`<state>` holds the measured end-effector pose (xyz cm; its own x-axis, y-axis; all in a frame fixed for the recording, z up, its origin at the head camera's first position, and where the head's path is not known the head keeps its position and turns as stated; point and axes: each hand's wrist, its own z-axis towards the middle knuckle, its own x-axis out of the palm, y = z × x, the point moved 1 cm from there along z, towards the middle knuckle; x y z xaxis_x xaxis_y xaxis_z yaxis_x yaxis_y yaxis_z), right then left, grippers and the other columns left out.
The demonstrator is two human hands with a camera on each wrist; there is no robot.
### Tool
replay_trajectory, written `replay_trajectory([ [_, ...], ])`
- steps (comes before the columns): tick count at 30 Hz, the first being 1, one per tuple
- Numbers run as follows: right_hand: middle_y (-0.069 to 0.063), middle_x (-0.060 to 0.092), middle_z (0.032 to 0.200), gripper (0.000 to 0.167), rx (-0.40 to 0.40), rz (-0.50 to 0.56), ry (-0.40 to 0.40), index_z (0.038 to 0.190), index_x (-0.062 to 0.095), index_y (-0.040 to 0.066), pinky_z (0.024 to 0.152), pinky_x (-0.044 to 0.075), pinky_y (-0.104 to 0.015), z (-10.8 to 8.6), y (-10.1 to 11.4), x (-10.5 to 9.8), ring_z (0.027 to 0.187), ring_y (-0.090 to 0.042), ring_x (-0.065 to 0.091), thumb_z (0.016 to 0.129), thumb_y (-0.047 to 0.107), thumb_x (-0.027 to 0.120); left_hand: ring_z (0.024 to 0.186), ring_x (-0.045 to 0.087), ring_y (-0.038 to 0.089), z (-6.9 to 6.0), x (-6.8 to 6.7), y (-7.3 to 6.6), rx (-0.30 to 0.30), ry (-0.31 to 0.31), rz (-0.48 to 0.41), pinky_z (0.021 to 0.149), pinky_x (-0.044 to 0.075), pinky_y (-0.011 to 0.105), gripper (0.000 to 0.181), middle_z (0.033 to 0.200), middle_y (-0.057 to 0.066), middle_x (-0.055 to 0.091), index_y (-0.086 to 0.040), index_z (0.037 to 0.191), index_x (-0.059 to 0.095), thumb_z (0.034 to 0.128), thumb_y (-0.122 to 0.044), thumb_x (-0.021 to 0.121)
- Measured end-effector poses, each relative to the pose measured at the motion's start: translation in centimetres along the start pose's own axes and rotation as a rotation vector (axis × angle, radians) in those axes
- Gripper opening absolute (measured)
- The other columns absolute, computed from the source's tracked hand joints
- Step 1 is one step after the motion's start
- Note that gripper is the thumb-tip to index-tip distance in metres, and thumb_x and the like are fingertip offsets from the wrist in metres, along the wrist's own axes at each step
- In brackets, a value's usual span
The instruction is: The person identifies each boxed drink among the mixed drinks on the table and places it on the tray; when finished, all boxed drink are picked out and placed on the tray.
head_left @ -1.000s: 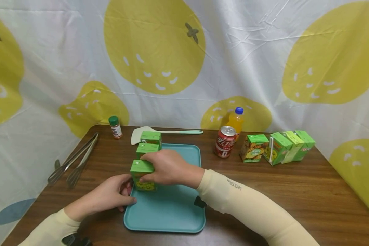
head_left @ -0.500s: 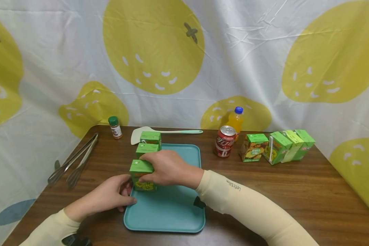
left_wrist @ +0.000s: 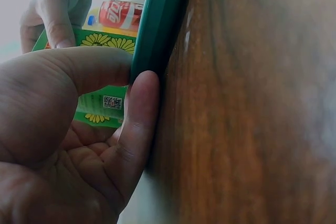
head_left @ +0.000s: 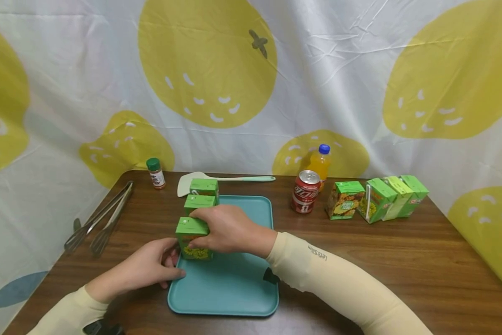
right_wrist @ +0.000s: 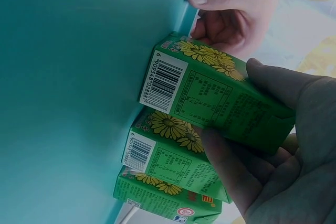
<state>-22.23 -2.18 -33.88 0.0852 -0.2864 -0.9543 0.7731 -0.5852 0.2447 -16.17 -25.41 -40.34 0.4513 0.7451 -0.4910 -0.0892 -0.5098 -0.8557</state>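
Observation:
Three green juice boxes stand in a row along the left side of a teal tray [head_left: 225,288]. My right hand [head_left: 231,228] grips the nearest juice box [head_left: 192,226], thumb on its near face and fingers behind. Behind it are the middle juice box [head_left: 199,202] and the far juice box [head_left: 204,186]. In the right wrist view, yellow flowers and a barcode show on the held juice box [right_wrist: 199,87], whose base is at the tray. My left hand [head_left: 150,263] pinches the tray's left rim, its thumb [left_wrist: 100,66] on top and a finger [left_wrist: 140,108] against the outside.
Back right stand a red soda can [head_left: 306,191], an orange drink bottle [head_left: 320,163] and several more boxes [head_left: 376,201]. A spatula [head_left: 234,179] lies behind the tray. Metal tongs [head_left: 102,216] and a green-capped spice jar [head_left: 156,174] are at left.
The view shifts very slightly. Both hands, the juice boxes and the tray keep their places.

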Motion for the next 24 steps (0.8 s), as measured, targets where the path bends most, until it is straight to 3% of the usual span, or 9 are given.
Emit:
replay_trajectory([
  [6,0.006,0.079,0.112,0.057,-0.007,-0.002,-0.007,0.138,0.074,0.017,0.072,0.058,-0.030,-0.2,0.1,-0.1,0.086,-0.006,0.067,0.094,0.050,0.090,0.068,0.067,0.022,-0.2,0.1,-0.1,-0.006,0.010,0.028,0.053,0.061,0.035,0.063,0.088,0.007,0.064,0.007,0.141,0.055,0.0916,-0.011,0.090],
  [16,0.006,0.079,0.112,0.057,-0.022,-0.017,-0.013,0.138,0.074,0.018,0.072,0.059,-0.031,-0.2,0.0,0.1,0.087,-0.006,0.068,0.095,0.051,0.089,0.065,0.061,0.020,-0.9,0.1,-0.6,-0.045,0.038,0.098,0.048,0.058,0.035,0.047,0.085,0.006,0.061,-0.001,0.122,0.059,0.0920,-0.018,0.091],
  [24,0.005,0.079,0.114,0.058,-0.019,0.002,-0.021,0.139,0.073,0.017,0.077,0.061,-0.032,-0.4,-0.1,0.1,0.091,-0.008,0.070,0.095,0.050,0.089,0.060,0.060,0.016,-1.7,0.4,-0.8,-0.033,0.047,0.114,0.047,0.056,0.033,0.038,0.080,0.003,0.061,-0.005,0.107,0.059,0.0929,-0.021,0.090],
])
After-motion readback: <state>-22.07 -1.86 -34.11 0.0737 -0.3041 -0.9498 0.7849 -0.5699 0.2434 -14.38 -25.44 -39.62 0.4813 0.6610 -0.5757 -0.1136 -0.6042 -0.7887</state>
